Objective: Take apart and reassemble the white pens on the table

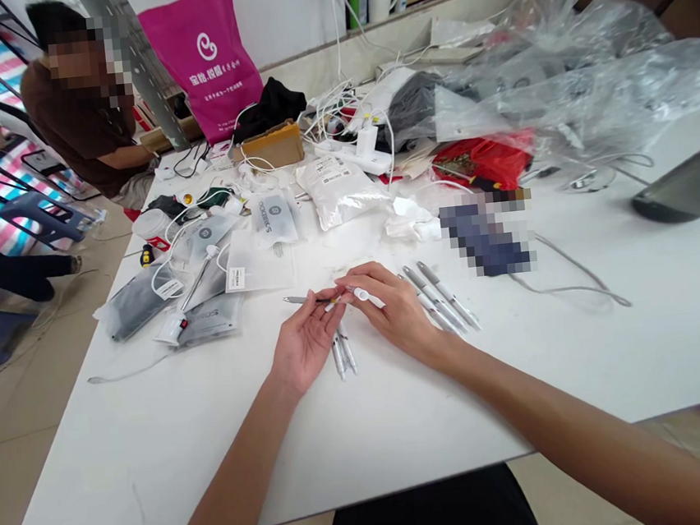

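White table (pixel 128 474) fills the foreground — wrapped packets (pixel 143 303) lie on its left side. Nearer the middle, the left hand (pixel 308 341), palm up, pinches a grey pen piece (pixel 295 300). Two pens (pixel 338 358) lie just right of it. The right hand (pixel 387 300) pinches a white pen barrel (pixel 366 296) — three pens (pixel 435 297) lie just right, clear plastic bags (pixel 587 91) far right.

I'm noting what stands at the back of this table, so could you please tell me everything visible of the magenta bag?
The magenta bag looks like smooth plastic, printed with a round white logo and lines of white characters beneath. It stands roughly upright at the far side of the table, beside a grey metal post. Black cloth hides part of its lower right corner; whether they touch is unclear. Its contents cannot be seen.
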A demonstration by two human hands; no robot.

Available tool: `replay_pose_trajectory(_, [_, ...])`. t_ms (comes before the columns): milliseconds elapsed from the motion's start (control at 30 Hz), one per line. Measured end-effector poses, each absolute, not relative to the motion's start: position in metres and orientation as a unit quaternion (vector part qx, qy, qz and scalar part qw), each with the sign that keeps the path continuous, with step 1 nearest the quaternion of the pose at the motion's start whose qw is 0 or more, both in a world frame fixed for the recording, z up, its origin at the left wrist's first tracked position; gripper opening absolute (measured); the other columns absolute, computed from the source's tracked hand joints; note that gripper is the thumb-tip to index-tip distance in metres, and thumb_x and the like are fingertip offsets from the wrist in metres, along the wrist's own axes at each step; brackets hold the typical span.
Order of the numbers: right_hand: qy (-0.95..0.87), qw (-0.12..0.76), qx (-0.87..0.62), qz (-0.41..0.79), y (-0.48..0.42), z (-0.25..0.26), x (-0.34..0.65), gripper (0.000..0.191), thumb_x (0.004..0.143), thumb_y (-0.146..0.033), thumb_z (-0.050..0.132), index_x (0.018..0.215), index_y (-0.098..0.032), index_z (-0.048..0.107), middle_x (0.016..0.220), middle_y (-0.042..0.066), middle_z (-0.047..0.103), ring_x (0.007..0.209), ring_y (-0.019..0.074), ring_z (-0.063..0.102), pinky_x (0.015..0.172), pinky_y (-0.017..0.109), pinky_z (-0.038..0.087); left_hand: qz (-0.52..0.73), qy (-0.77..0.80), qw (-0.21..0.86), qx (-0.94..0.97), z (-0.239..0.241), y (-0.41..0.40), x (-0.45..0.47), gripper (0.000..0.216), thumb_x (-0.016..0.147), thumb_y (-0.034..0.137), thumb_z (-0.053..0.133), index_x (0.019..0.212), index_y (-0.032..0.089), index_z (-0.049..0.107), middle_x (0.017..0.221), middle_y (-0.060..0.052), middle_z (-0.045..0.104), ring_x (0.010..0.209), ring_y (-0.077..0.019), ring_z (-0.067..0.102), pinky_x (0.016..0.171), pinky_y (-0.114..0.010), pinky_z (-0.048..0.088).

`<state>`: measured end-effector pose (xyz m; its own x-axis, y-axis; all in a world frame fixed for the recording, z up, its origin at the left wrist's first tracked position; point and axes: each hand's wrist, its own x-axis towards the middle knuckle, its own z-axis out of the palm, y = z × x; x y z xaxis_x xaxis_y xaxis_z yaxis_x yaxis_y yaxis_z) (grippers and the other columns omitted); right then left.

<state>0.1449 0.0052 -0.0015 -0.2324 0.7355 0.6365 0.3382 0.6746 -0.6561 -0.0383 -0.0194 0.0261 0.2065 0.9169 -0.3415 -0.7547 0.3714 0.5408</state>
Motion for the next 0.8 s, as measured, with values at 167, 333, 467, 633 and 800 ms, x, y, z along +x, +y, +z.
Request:
replay_pose_trajectory(167, [-0.757, 0.514, -0.353, 0.198, 0.0047, 0.0, 0.145, 0.025, 0.106, -0.022, 0.059, 0.128, -0.026, 0.071, 0.117, 0.01, 0.068, 0.106, 0.0209, 0.071, 0.089, 0.036, 0.061, 0.545, 0.309, 0.769, 0.127, 0.0241, -0.0195, -0.0377, 0.026, 0.108, 0.02, 0.055, 0.103, 0.005, 0.076, 0.111, -0.015, 0.079, 0.109, -0.0204, 0.078, 0.111, -0.032, 0.059])
replay_pose_trajectory(333, [-0.755, 0.514, -0.355, 0.201, 0.0046, 0.0005, 0.1445, 0.025, 0.107, -0.024, 0.059, 0.129, -0.027, 0.071, 0.116, 0.009, 0.069, 0.105, 0.0211, 0.071, 0.088, 0.036, 0.061, 0.547, 0.306, 0.77, 0.119, 0.0222, -0.0199, -0.0374, 0.025, 0.107, 0.02, 0.056, 0.104, 0.004, 0.076, 0.113, -0.017, 0.079, 0.109, -0.022, 0.078, 0.112, -0.033, 0.059])
replay_pose_trajectory(467, [-0.753, 0.518, -0.353, 0.202, 0.004, 0.001, 0.1435, 0.026, 0.106, -0.021, 0.059, 0.129, -0.027, 0.071, 0.115, 0.009, 0.069, 0.104, 0.0205, 0.071, 0.087, 0.035, 0.061, 0.549, 0.307, 0.769, 0.115, 0.0219, -0.02, -0.0372, 0.025, 0.107, 0.02, 0.056, 0.105, 0.004, 0.076, 0.115, -0.017, 0.078, 0.11, -0.022, 0.078, 0.111, -0.033, 0.06])
replay_pose_trajectory(633, [-0.747, 0.524, -0.355, 0.205, 0.0032, 0.0031, 0.1423, 0.026, 0.106, -0.02, 0.061, 0.128, -0.026, 0.072, 0.113, 0.009, 0.069, 0.101, 0.0197, 0.072, 0.085, 0.034, 0.061, 0.546, 0.307, 0.771, 0.119, 0.0227, -0.0201, -0.0368, 0.026, 0.107, 0.02, 0.056, 0.105, 0.003, 0.076, 0.117, -0.018, 0.078, 0.112, -0.0223, 0.078, 0.111, -0.031, 0.059])
replay_pose_trajectory(800, [-0.743, 0.526, -0.357, 0.211, 0.0031, 0.0035, 0.1419, 0.024, 0.106, -0.021, 0.061, 0.126, -0.025, 0.073, 0.113, 0.009, 0.071, 0.1, 0.0195, 0.073, 0.085, 0.034, 0.061, 0.55, 0.307, 0.77, 0.098, 0.0232, -0.0212, -0.0364, 0.025, 0.107, 0.019, 0.056, 0.105, 0.004, 0.076, 0.113, -0.016, 0.079, 0.111, -0.0215, 0.078, 0.111, -0.032, 0.059])
